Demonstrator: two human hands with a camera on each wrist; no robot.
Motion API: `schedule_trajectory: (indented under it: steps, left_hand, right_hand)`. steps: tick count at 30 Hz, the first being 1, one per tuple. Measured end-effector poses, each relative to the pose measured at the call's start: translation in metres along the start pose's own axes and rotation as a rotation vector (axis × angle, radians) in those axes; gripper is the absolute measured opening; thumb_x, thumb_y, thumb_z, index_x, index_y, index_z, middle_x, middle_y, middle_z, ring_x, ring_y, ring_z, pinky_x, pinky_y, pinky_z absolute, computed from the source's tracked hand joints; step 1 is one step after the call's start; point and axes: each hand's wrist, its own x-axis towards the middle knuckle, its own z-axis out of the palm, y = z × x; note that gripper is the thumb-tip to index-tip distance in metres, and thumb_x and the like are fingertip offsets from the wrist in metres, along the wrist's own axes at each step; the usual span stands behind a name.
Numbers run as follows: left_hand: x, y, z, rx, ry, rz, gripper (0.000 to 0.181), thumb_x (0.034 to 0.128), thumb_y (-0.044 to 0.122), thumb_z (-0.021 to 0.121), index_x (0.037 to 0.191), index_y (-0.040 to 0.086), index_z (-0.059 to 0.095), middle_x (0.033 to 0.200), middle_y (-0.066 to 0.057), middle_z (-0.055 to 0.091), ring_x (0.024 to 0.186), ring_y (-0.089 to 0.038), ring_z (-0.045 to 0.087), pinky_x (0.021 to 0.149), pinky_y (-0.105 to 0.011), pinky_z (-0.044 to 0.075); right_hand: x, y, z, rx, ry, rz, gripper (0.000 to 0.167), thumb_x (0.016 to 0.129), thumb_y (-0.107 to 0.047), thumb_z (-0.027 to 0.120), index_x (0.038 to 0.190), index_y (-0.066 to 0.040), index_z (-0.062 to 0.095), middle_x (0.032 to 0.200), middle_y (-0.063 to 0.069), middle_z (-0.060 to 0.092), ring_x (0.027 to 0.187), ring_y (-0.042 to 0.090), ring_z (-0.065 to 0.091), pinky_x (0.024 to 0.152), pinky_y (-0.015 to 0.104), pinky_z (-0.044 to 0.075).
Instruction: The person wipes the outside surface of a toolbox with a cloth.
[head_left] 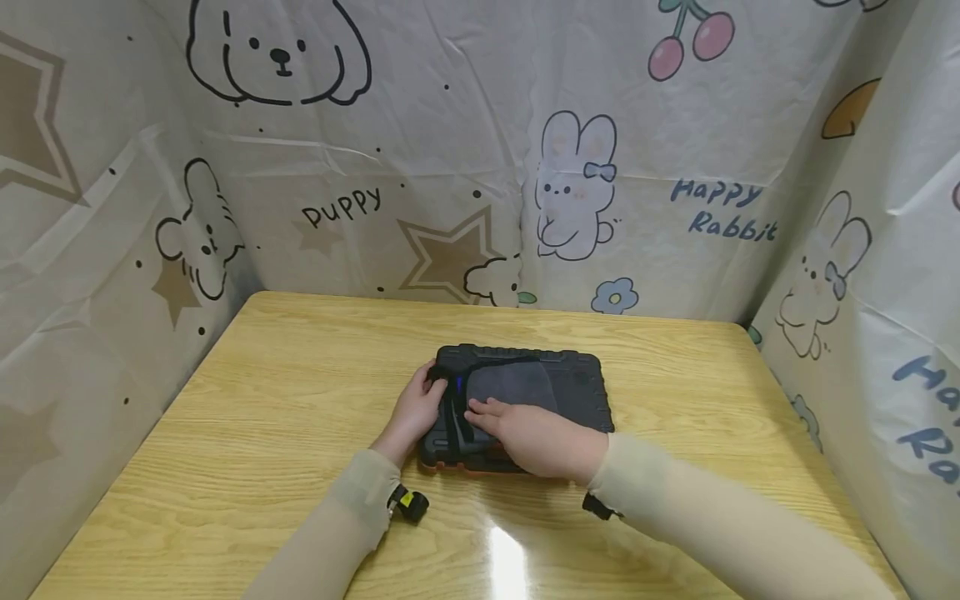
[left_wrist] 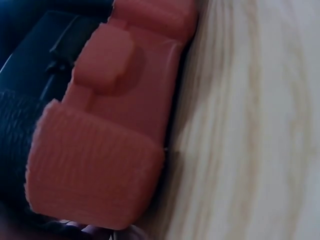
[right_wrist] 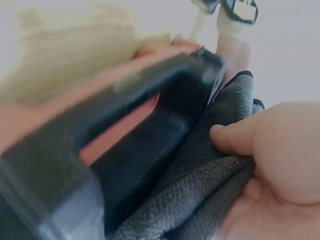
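A black hard case (head_left: 581, 387) with an orange lower edge lies flat on the table. Over its lid is spread a dark grey, fleecy cloth (head_left: 517, 383) with black edging. My left hand (head_left: 412, 410) grips the case's left side near the far corner. From the left wrist, the orange-red side (left_wrist: 95, 165) of the case fills the view, and the hand is almost hidden. My right hand (head_left: 536, 433) lies across the cloth, fingers pointing left. In the right wrist view, the thumb pinches folds of the cloth (right_wrist: 200, 195) beside the case's black handle (right_wrist: 135, 85).
The case stands on a light wood-grain table (head_left: 262, 400). A printed curtain (head_left: 450, 167) with cartoon animals hangs behind and along both sides. A small black wrist device (head_left: 411, 504) sits on the left sleeve.
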Motion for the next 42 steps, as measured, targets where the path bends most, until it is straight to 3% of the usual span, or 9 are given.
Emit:
schedule_trajectory:
  steps: [5,10,17,24,35,42]
  left_hand:
    - [-0.001,0.001,-0.001,0.033,0.02,-0.014,0.056,0.1065,0.017,0.046,0.159,0.002,0.034,0.152,-0.031,0.047,0.141,-0.043,0.047,0.119,-0.054,0.036]
    - [-0.001,0.001,-0.003,-0.003,0.003,-0.001,0.058,0.1091,0.024,0.047,0.159,-0.001,0.031,0.16,-0.03,0.037,0.149,-0.043,0.037,0.123,-0.054,0.029]
    - [0.0,0.0,-0.006,-0.044,-0.028,0.004,0.06,0.1093,0.023,0.045,0.16,-0.003,0.027,0.161,-0.031,0.034,0.149,-0.043,0.037,0.123,-0.053,0.029]
    - [0.002,-0.001,-0.006,0.001,-0.029,-0.016,0.059,0.1093,0.023,0.045,0.161,0.0,0.028,0.16,-0.029,0.037,0.15,-0.042,0.036,0.124,-0.054,0.027]
    - [0.004,-0.001,-0.003,0.019,-0.024,0.061,0.05,0.1101,0.018,0.043,0.154,-0.006,0.037,0.152,-0.03,0.048,0.145,-0.041,0.044,0.121,-0.053,0.033]
    - [0.004,-0.002,-0.002,-0.005,-0.045,0.019,0.055,0.1117,0.022,0.039,0.159,-0.003,0.029,0.159,-0.03,0.038,0.149,-0.04,0.039,0.122,-0.052,0.032]
  right_hand:
    - [-0.011,-0.012,0.001,-0.034,-0.005,-0.04,0.061,0.1,0.007,0.057,0.157,-0.009,0.044,0.165,0.008,0.039,0.148,0.027,0.044,0.101,0.031,0.054]
    - [-0.019,-0.021,0.0,-0.023,-0.016,-0.093,0.06,0.1,0.007,0.057,0.157,-0.008,0.044,0.164,0.008,0.039,0.147,0.027,0.045,0.106,0.032,0.051]
    - [-0.021,-0.023,-0.003,-0.005,-0.031,-0.102,0.06,0.101,0.008,0.054,0.157,-0.01,0.044,0.164,0.006,0.04,0.147,0.025,0.045,0.106,0.03,0.051]
    - [-0.01,-0.013,-0.007,0.109,-0.042,-0.075,0.06,0.1,0.011,0.049,0.156,-0.008,0.045,0.163,0.005,0.041,0.147,0.024,0.045,0.112,0.035,0.047]
    - [0.014,0.002,-0.016,0.116,-0.024,0.007,0.054,0.101,-0.007,0.064,0.153,-0.007,0.049,0.16,0.01,0.045,0.145,0.027,0.048,0.115,0.039,0.043]
    - [0.033,0.018,-0.017,0.116,0.002,0.057,0.051,0.104,0.004,0.048,0.153,-0.007,0.049,0.16,0.011,0.045,0.145,0.025,0.047,0.117,0.038,0.041]
